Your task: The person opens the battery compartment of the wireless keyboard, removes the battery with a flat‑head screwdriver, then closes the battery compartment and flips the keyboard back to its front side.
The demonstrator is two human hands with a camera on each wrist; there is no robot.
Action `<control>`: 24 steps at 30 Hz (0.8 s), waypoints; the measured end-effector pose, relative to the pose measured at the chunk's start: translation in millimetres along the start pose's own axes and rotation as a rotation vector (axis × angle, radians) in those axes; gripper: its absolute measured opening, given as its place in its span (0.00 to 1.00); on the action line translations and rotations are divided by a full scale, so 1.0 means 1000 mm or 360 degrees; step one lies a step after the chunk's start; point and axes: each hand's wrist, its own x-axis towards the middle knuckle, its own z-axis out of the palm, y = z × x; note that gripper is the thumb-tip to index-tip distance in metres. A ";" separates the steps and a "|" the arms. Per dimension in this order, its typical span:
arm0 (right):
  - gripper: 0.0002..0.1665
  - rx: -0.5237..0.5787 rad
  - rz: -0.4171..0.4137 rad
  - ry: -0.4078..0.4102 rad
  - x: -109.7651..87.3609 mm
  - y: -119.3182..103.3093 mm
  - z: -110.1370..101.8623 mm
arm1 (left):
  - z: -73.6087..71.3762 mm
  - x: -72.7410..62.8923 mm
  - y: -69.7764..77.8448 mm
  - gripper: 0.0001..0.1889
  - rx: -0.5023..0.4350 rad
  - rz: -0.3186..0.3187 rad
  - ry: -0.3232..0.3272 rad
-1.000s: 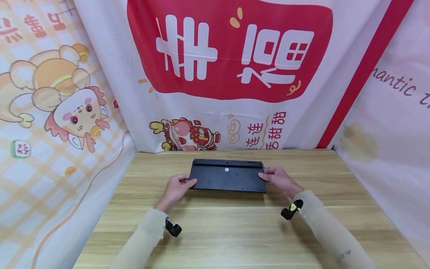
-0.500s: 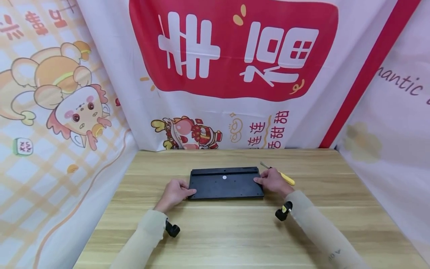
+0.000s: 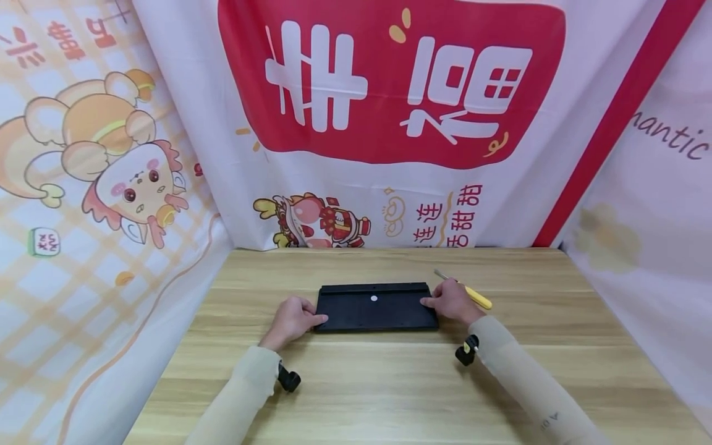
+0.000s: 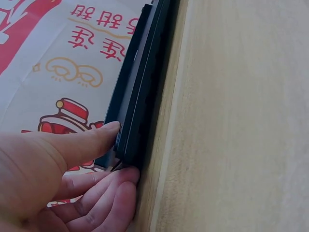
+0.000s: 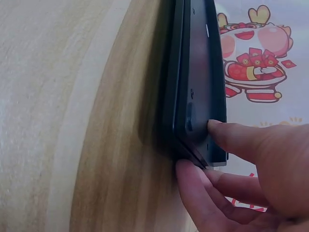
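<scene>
A black keyboard (image 3: 356, 312) lies underside up, just over or on the wooden table; I cannot tell which. It has a raised ridge along its far edge and a small round white sticker. My left hand (image 3: 292, 320) pinches its left end, thumb on top and fingers curled at the lower edge. At the opposite end, my right hand (image 3: 452, 303) grips the right edge the same way. In the left wrist view the keyboard (image 4: 137, 96) shows side-on; the right wrist view shows its screw holes. A screwdriver (image 3: 478, 298) with a yellow handle lies partly behind my right hand.
The wooden table (image 3: 367, 389) reaches back to a printed cloth (image 3: 389, 173) hanging behind it. More printed cloths hang at the left (image 3: 111, 259) and right (image 3: 656, 204) sides. Dark camera mounts sit on both wrists.
The keyboard has come down and nearer, and lies flatter, with both hands still holding its ends. The screwdriver, mostly hidden at first, has come into view beside the right hand.
</scene>
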 end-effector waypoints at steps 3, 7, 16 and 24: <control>0.26 -0.0040 -0.0013 0.0045 0.002 0.001 0.002 | 0.001 0.001 -0.001 0.13 0.0034 0.0022 0.0012; 0.27 -0.0083 -0.0021 0.0083 0.003 0.002 0.003 | 0.002 0.003 0.000 0.14 0.0091 0.0056 0.0021; 0.23 -0.0127 -0.0054 0.0041 -0.002 0.000 0.002 | 0.000 0.002 -0.005 0.13 0.0118 0.0105 0.0002; 0.21 -0.0310 -0.0368 0.0143 -0.007 -0.007 -0.018 | -0.014 0.009 -0.007 0.14 0.0033 0.0263 -0.0005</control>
